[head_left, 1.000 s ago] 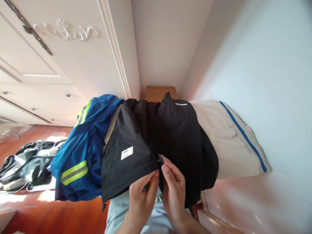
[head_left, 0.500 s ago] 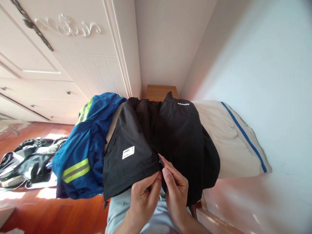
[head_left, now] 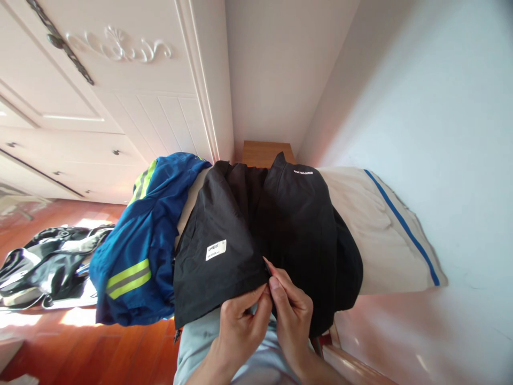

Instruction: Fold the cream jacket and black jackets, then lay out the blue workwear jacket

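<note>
Room: sunny spot, shiny red-brown wood floor (head_left: 132,353), plain pale wall (head_left: 401,107)
Hands: left hand (head_left: 244,316) and right hand (head_left: 293,306) side by side, fingers of both pinched on the jacket's front edge
Black jacket (head_left: 224,219): smooth matte fabric, loosely creased, draped right in front of the person over cream cloth (head_left: 360,230) with a blue stripe
Jacket writing: white patch, maybe "UNDS", small print unreadable; "WEINGRE"-ish up by the collar
Blue garment (head_left: 160,224): rumpled, yellow-and-grey bands, left of the jacket
Cabinet (head_left: 148,80): white panels, raised scrollwork
</note>
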{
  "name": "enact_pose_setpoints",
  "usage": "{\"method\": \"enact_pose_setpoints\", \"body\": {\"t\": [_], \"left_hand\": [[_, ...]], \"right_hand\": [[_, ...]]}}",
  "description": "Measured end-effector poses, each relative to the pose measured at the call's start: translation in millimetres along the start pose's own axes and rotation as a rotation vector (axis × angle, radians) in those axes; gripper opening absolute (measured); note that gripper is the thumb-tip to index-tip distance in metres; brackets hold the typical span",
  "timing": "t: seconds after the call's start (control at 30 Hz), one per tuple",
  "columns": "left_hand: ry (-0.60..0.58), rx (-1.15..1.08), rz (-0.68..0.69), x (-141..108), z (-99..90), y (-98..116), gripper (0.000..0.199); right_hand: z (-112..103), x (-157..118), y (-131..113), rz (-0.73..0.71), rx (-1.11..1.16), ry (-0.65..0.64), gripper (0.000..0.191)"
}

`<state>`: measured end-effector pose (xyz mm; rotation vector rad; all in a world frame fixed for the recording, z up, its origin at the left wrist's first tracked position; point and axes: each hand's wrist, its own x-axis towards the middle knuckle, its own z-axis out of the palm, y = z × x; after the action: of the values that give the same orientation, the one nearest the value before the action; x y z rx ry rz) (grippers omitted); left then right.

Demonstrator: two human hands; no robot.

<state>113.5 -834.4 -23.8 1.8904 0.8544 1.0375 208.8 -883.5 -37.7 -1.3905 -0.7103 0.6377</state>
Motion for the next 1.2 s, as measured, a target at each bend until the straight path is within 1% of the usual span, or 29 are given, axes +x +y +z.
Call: {"method": "enact_pose_setpoints", "body": {"t": [0.1,0.23,0.37,0.47,0.6,0.73,0.83,0.93,1.0,1.1,1.2], "left_hand": [[0.003,0.007,0.021,1,-1.1,0,0.022],[0.01,-0.005,0.065,2,-4.4,1,0.024],[-0.007,-0.028,0.077,4,-6.5,1,0.027],[0.001,-0.069,0.052,1,-4.5,-3,0.026],[0.004,-0.174,-0.055,-7,-0.5,-13,0.022],[-0.064,-0.226,-0.175,-11,-0.1,-19,0.027],[-0.121,-0.199,-0.226,-12,-2.5,-17,0.03],[-0.152,-0.167,-0.268,-16,-6.4,-14,0.029],[-0.115,-0.157,-0.313,-23,-8.9,-17,0.029],[-0.048,-0.173,-0.426,-40,-12.4,-29,0.034],[-0.007,-0.154,-0.53,-56,-17.9,-43,0.041]], "right_hand": [[0,-2,3,-0.1,-0.015,-0.008,0.027],[-1,-3,9,-0.249,-0.038,-0.045,0.035],[-2,-4,12,-0.297,-0.049,-0.066,0.038],[-1,-6,10,-0.237,-0.02,-0.066,0.035],[1,-9,12,-0.084,0.076,-0.031,0.029],[2,-10,23,0.064,0.203,0.038,0.028],[-1,-7,29,0.131,0.208,0.06,0.032],[-5,-6,28,0.133,0.172,0.025,0.03],[-9,-5,25,0.108,0.145,-0.017,0.027],[-12,-4,20,0.07,0.077,-0.089,0.023],[-14,-3,19,0.056,0.032,-0.172,0.024]]}}
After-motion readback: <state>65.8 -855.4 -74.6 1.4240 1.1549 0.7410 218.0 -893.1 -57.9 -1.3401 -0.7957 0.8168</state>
